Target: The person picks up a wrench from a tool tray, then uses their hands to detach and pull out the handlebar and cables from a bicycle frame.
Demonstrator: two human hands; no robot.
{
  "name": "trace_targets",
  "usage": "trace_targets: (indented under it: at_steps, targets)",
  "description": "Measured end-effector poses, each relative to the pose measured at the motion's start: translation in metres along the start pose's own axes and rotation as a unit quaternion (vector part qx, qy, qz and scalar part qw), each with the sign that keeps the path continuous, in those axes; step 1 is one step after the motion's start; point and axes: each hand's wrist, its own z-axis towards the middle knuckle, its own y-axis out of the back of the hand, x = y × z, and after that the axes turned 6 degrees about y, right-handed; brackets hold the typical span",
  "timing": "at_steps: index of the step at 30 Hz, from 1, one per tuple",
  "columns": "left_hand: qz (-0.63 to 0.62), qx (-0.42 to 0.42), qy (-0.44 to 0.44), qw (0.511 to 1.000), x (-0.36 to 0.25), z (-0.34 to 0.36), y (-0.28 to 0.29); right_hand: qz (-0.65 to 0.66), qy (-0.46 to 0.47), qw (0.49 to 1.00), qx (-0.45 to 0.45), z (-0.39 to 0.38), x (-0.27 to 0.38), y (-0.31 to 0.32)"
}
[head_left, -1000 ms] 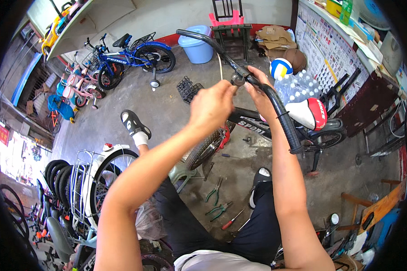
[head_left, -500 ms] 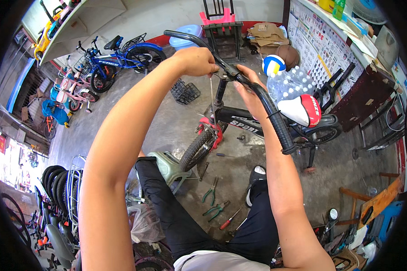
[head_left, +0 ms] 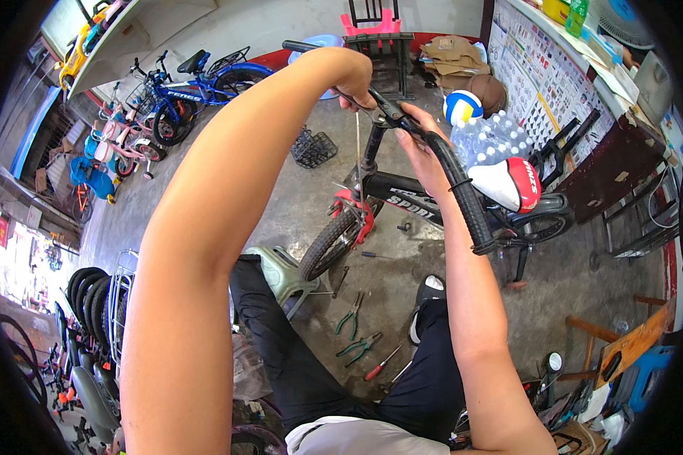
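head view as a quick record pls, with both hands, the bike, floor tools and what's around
left hand: at the handlebar, near its middle; fingertips partly hidden
right hand: holding the handlebar, right of its middle
bike: black, with a red-and-white saddle
floor tools: two green-handled pliers, red-handled screwdriver
around: pale green stool, black basket, blue bike, ball, clear bottles

Bright indoor light; shadows are soft. An open entrance at the left edge of the concrete floor glares white, washing out detail; the floor shows a pale sheen. The black handlebar looks sharp. Fisheye distortion bows the red baseboard along the floor's far edge; black fills the corners.
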Motion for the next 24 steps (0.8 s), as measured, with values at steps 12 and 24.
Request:
trace_targets:
  at_steps: [12,24]
  targets:
    - [-0.014,0.056,0.034,0.998,-0.007,-0.005,-0.003,-0.004,-0.013,1.0,0.022,-0.002,-0.003,0.007]
    - [-0.845,-0.077,0.02,0.529,-0.094,-0.08,-0.129,0.199,-0.072,0.976,0.052,-0.004,-0.009,0.008]
